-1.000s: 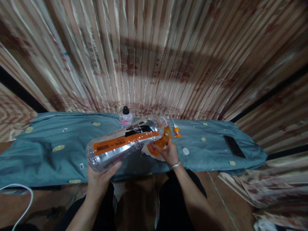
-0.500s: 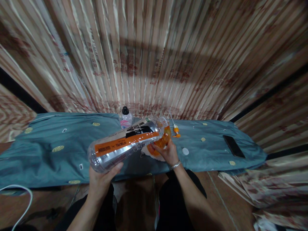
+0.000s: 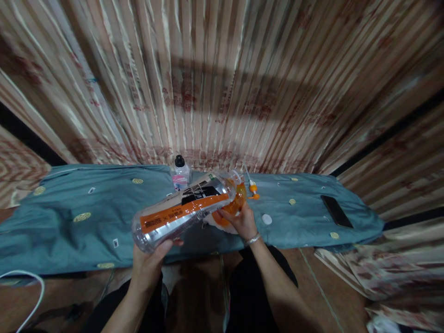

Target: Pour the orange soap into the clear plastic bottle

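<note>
While the left hand point(image 3: 149, 260) keeps its grip around the tilted clear bottle point(image 3: 183, 209) over the surface's point(image 3: 298, 226) front edge, the right hand point(image 3: 245, 222) clasps the orange bottle point(image 3: 239, 199) by its neck; pouring, I judge, is in hand, demanding steady alignment next.

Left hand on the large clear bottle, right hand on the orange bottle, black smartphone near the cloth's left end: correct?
No: the head view shows the black smartphone near the right end of the teal cloth. Left hand on large clear bottle, right hand on orange bottle: correct.
</note>
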Tool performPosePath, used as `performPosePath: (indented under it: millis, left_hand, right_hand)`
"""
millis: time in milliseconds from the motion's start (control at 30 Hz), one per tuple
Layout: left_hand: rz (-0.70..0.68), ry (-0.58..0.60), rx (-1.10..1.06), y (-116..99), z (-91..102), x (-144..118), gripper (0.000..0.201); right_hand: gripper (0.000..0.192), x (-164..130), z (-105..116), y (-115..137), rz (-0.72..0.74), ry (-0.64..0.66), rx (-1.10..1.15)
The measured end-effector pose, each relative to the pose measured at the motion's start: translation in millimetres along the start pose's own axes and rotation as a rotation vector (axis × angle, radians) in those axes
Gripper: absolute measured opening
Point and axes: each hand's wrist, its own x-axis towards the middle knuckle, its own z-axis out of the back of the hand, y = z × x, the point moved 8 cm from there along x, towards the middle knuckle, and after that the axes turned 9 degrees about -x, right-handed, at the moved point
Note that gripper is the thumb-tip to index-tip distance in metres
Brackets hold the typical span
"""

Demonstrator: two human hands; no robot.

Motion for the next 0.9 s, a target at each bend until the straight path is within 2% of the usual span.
performPosePath:
  millis: [267,467,567,733,900]
  left_hand:
    - [0.080,-0.048,-0.047,-3,-4.8,-1,0.060]
    - [0.128,-0.191,-0.099,-11,-13.8,-3,0.073]
    - [0.126,-0.223,-0.134,-13,-16.6,-3,0.076]
    - [0.102,-0.152,-0.138,-10,-9.4,-1,0.066]
    - [0.060,-0.072,-0.125,-6,3.8,2,0.055]
  right_hand:
    - [0.070,0,-1,-7,-0.036,-0.008,-0.030]
    - [0.075,-1,-4,-8,-0.025,0.009,-0.040]
    - [0.080,-1,-4,-8,-0.027,0.007,-0.042]
    - [0.086,-1,-4,-6,-0.026,0.011,-0.037]
    - [0.077,-2,-3,-3,-0.027,0.027,-0.058]
